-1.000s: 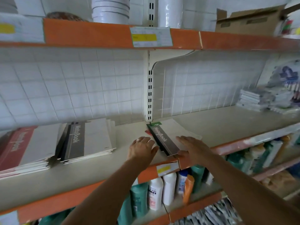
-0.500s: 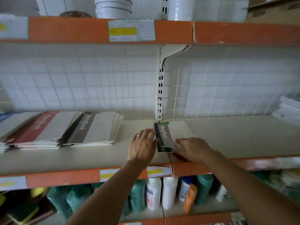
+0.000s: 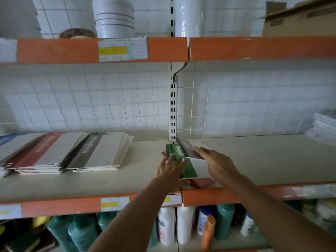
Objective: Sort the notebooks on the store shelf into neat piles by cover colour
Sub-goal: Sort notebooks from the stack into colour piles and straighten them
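- Two hands at the small pile in the middle of the shelf, near its front edge.
- Green notebook: flat on the pile, long axis front to back, spine to the left, title reading along it.
- Grey notebook: tilted, near end lifted off the green one, far end towards the back wall.
- Red notebook: under the green one, only edges showing.
- Left hand: fingers straight, resting flat on the green cover.
- Right hand: fingers curled around the grey notebook's edge.
- Two sorted piles at left: red pile, grey pile, lying side by side.
- Shelf cream with orange lip; white grid backing; bottles on the tier below.
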Available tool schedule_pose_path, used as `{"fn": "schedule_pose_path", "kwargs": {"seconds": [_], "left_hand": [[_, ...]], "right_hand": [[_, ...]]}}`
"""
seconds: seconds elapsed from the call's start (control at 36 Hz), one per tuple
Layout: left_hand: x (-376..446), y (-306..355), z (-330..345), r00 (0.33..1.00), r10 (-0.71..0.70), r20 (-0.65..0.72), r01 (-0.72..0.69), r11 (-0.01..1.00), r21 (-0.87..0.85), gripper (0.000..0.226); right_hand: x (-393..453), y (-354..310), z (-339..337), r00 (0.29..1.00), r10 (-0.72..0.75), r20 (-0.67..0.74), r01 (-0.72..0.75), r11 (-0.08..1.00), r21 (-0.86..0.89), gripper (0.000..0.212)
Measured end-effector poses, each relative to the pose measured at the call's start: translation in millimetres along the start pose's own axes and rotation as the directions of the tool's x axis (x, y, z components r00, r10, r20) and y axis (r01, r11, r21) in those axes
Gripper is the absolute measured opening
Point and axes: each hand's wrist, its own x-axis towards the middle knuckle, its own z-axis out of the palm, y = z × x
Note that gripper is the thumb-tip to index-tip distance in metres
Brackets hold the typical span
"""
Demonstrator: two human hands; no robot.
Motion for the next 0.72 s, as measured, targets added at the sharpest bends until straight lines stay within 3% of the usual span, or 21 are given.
{"fn": "schedule_pose_path", "kwargs": {"seconds": [0.14,0.31,0.44,0.58,0.64,0.72], "left_hand": [[7.1,4.3,-1.7,0.993,0.063,0.095,-0.069,0.996,0.055,0.065],[-0.4,15.9,-10.8,0.997,0.045,0.063,-0.055,0.986,0.157,0.058],[-10.0,16.5,-13.1,0.992,0.123,-0.006,-0.113,0.932,0.345,0.056],[-17.6,20.0,-10.0,0.98,0.121,-0.156,-0.061,0.938,0.342,0.058],[-20.7,21.3,-11.1,0.969,0.12,-0.214,-0.049,0.95,0.31,0.047],[-22.1,24.0,-7.1,0.992,0.016,-0.124,0.013,0.973,0.229,0.028]], "right_hand": [[-6.0,10.8,1.6,1.0,0.024,-0.01,-0.024,1.0,-0.011,0.081],[-7.7,13.0,-1.9,0.996,0.079,-0.031,-0.079,0.997,-0.023,0.076],[-7.9,13.4,-1.2,0.993,0.083,-0.086,-0.086,0.996,-0.034,0.079],[-10.0,14.2,-0.7,0.99,0.063,-0.129,-0.064,0.998,-0.001,0.078],[-11.2,14.2,-1.4,0.991,0.058,-0.123,-0.057,0.998,0.007,0.079],[-13.2,14.9,-1.3,0.994,0.05,-0.102,-0.05,0.999,0.008,0.081]]}}
